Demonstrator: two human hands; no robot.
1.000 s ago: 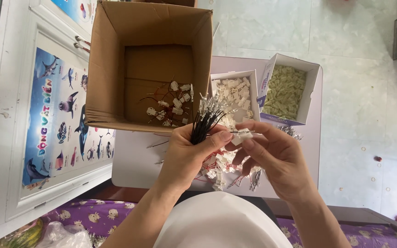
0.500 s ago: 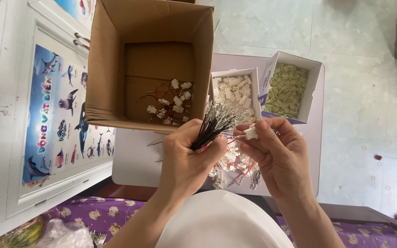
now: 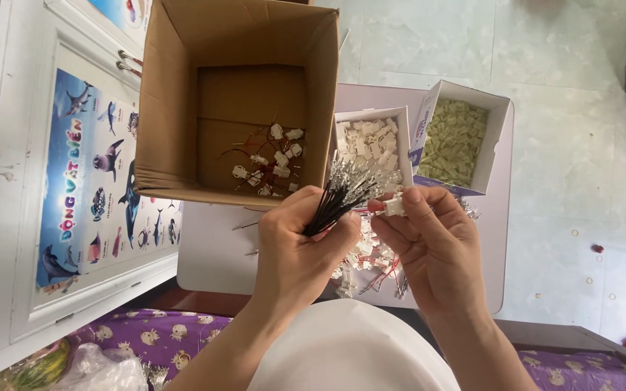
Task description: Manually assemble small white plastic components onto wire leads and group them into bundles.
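Both forearms are bare from the lower edge of the picture up to the wrists, with no sleeve, cuff, watch or band showing on either. The left hand (image 3: 295,250) wears no ring or glove, and the right hand (image 3: 429,253) is just as plain; the fingernails that show are short and unpainted. Between the arms, low in the view, a smooth, pale, whitish rounded garment (image 3: 349,347) fills the middle (which garment it is cannot be told).

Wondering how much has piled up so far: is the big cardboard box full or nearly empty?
Nearly empty. The cardboard box is open, and only a few white connectors with wires lie on its mostly bare floor.
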